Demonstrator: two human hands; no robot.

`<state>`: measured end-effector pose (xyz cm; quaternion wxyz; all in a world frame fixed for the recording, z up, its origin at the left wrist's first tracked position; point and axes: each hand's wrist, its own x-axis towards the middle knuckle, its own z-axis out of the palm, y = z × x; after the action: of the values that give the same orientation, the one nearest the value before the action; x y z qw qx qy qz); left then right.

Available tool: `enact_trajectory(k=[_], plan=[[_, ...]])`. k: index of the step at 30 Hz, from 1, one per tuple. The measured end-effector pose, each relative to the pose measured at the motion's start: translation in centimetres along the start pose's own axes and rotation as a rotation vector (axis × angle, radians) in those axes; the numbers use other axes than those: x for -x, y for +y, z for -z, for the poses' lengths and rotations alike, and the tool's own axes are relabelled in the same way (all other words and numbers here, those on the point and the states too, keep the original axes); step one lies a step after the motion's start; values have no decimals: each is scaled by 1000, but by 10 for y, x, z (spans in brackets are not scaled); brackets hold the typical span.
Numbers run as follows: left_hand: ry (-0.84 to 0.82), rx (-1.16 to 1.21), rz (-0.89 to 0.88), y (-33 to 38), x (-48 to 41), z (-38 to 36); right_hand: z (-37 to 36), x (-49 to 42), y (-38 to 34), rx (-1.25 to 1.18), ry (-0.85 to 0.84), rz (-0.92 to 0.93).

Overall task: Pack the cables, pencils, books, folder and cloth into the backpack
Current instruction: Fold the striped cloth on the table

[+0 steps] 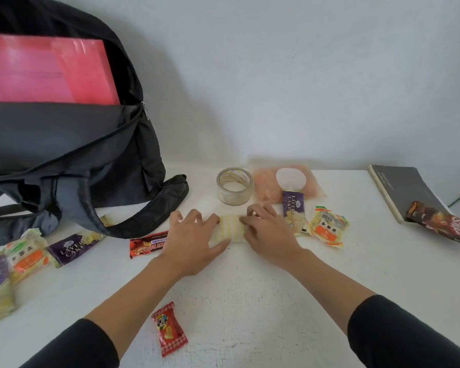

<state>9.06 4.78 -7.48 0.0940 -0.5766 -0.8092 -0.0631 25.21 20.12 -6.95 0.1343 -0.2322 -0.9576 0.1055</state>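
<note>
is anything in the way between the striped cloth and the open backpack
Nothing blocks it outright. Both hands, left hand and right hand, rest on the cloth. The backpack stands to its left with its top open, the pink folder already inside. Only the backpack strap and a red snack bar lie low on the table between.
</note>
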Motion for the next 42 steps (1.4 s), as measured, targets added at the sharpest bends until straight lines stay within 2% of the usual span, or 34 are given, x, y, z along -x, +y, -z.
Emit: enact_trajectory(k=[2,4,6,8,11,12,14,18,20,25,29,32,37,40,42], plan=[[-48,-8,-32,-3,1,3,8,8,-2,46,-180,-9],[-55,35,-68,-5,-5,9,16,9,-4,114,-254,15],[-135,56,-71,-4,-14,13,17,5,-4,147,-220,7],[-206,-33,-65,0,-17,21,16,2,-6,163,-171,-20],[-242,-93,-46,8,-16,31,21,-1,-13,117,-145,-72],[-243,-62,-23,8,-15,34,27,-1,-17,58,-123,-102],[-260,115,47,5,-11,41,38,-3,-23,-209,-63,-145],[-305,850,238,-4,-6,86,72,-16,-34,-726,43,-176],[-306,1082,293,-5,-1,122,100,-26,-45,-910,81,-230],[-154,1267,378,-14,6,183,151,-55,-76,-1430,-110,-203],[-66,1438,446,-23,15,209,169,-69,-106,-1520,-237,-108],[-17,1458,448,-32,25,217,166,-78,-126,-1515,-363,-112],[54,1330,397,-63,37,225,159,-97,-160,-1560,-547,-102],[107,1153,370,-85,32,233,156,-116,-173,-1515,-514,-57],[158,1011,337,-105,23,240,160,-131,-186,-1492,-433,-64]])
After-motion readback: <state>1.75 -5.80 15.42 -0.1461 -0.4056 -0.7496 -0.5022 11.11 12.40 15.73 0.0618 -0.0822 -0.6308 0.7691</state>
